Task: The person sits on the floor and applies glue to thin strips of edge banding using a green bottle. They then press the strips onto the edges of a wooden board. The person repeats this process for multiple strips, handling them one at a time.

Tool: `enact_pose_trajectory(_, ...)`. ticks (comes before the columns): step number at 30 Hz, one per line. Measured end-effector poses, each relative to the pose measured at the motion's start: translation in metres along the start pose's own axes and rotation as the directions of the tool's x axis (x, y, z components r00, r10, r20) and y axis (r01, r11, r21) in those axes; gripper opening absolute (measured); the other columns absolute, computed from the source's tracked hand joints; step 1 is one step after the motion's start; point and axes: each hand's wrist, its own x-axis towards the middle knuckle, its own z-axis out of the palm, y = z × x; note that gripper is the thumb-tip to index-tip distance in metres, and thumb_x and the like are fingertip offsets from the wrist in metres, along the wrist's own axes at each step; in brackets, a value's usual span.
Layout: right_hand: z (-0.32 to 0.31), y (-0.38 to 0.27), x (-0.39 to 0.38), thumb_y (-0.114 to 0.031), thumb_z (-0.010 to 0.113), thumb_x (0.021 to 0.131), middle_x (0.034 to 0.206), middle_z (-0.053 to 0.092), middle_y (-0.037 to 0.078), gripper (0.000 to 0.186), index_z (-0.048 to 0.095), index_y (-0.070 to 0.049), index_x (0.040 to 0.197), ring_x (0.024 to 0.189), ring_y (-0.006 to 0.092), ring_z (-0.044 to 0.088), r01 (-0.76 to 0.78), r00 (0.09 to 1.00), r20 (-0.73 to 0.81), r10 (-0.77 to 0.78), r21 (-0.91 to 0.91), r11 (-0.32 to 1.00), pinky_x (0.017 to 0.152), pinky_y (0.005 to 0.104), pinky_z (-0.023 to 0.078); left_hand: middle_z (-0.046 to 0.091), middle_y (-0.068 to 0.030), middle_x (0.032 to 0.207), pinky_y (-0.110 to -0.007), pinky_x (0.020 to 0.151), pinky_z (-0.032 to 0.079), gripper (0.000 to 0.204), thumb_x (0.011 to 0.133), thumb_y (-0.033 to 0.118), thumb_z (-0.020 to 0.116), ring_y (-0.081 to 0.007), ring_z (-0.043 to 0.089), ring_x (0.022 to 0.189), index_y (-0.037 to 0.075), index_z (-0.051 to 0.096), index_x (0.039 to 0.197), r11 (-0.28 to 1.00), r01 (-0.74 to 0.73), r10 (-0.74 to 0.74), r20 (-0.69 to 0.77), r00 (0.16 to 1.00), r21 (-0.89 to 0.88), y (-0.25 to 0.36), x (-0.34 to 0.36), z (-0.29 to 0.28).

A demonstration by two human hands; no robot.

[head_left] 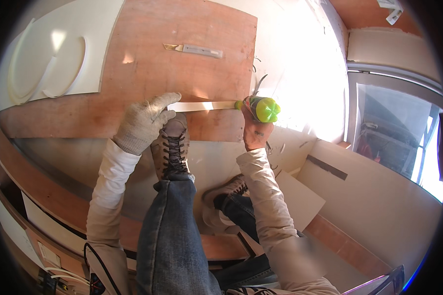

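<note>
My left hand point(142, 122), in a pale knit glove, pinches one end of a narrow white strip point(199, 106). The strip stretches to the right across the reddish-brown board point(177, 78), just beyond the toe of my shoe. Bare, my right hand point(257, 132) is closed round a green plastic bottle point(267, 110), its base turned to the right and its narrow green tip at the strip's far end. Whether the tip touches the strip, I cannot tell. Farther up the board lies a utility knife point(194, 50) with its blade out, pointing left.
Curved white strips point(79, 69) lie on a white panel point(91, 24) at the far left. One shoe point(172, 147) rests at the board's near edge. A white panel piece point(300, 199) leans at right, before a glazed frame point(394, 128). Cables point(69, 275) hang at lower left.
</note>
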Motion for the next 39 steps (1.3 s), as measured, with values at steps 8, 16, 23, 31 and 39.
enact_pose_trajectory(8, 0.005, 0.007, 0.004, -0.007, 0.074, 0.079, 0.097, 0.065, 0.007, 0.028, 0.063, 0.0, 0.104, 0.09, 0.0176, 0.061, -0.057, 0.998, 0.007, 0.056, 0.082, 0.995, 0.085, 0.0303, 0.047, 0.067, -0.0148, 0.108, -0.036, 0.08, 0.053, 0.033, 0.083, 0.009, 0.067, -0.0297, 0.066, 0.094, 0.006, 0.062, 0.115, 0.997, 0.058, -0.056, 0.037, 0.998, -0.041, 0.0, -0.002, 0.003)
enact_pose_trajectory(16, -0.015, 0.023, 0.02, -0.005, 0.071, 0.08, 0.097, 0.066, 0.008, 0.024, 0.063, 0.001, 0.102, 0.088, 0.0165, 0.061, -0.058, 0.997, -0.048, 0.061, 0.064, 0.996, 0.082, 0.0305, 0.049, 0.066, -0.0144, 0.109, -0.035, 0.082, 0.053, 0.032, 0.083, 0.009, 0.066, -0.0292, 0.066, 0.096, 0.005, 0.062, 0.114, 0.992, 0.083, -0.08, 0.036, 0.996, -0.091, -0.007, -0.006, 0.002)
enact_pose_trajectory(23, -0.01, 0.02, 0.0, -0.003, 0.073, 0.079, 0.098, 0.065, 0.007, 0.027, 0.063, 0.003, 0.103, 0.09, 0.0166, 0.061, -0.132, 0.984, -0.1, 0.149, 0.16, 0.978, 0.084, 0.0297, 0.048, 0.067, -0.0148, 0.107, -0.035, 0.08, 0.053, 0.033, 0.082, 0.01, 0.067, -0.0305, 0.065, 0.096, 0.006, 0.062, 0.114, 0.99, 0.096, -0.095, 0.019, 0.995, -0.098, -0.009, -0.014, 0.007)
enact_pose_trajectory(31, -0.014, 0.028, 0.005, -0.006, 0.072, 0.079, 0.097, 0.065, 0.007, 0.027, 0.062, 0.001, 0.103, 0.089, 0.0155, 0.06, -0.144, 0.983, -0.083, 0.166, 0.228, 0.963, 0.083, 0.0287, 0.047, 0.069, -0.0131, 0.105, -0.031, 0.081, 0.053, 0.035, 0.081, 0.005, 0.069, -0.022, 0.067, 0.092, 0.005, 0.063, 0.115, 0.989, 0.128, -0.125, 0.045, 0.991, -0.068, -0.006, -0.012, 0.008)
enact_pose_trajectory(39, -0.001, 0.017, -0.005, -0.006, 0.074, 0.079, 0.099, 0.066, 0.007, 0.031, 0.062, 0.001, 0.106, 0.09, 0.016, 0.061, -0.066, 0.998, 0.007, 0.066, 0.098, 0.993, 0.083, 0.029, 0.048, 0.069, -0.0132, 0.107, -0.03, 0.08, 0.054, 0.036, 0.08, 0.003, 0.07, -0.0227, 0.068, 0.094, 0.005, 0.064, 0.115, 0.99, 0.033, -0.039, -0.043, 0.998, -0.135, -0.001, -0.01, 0.024)
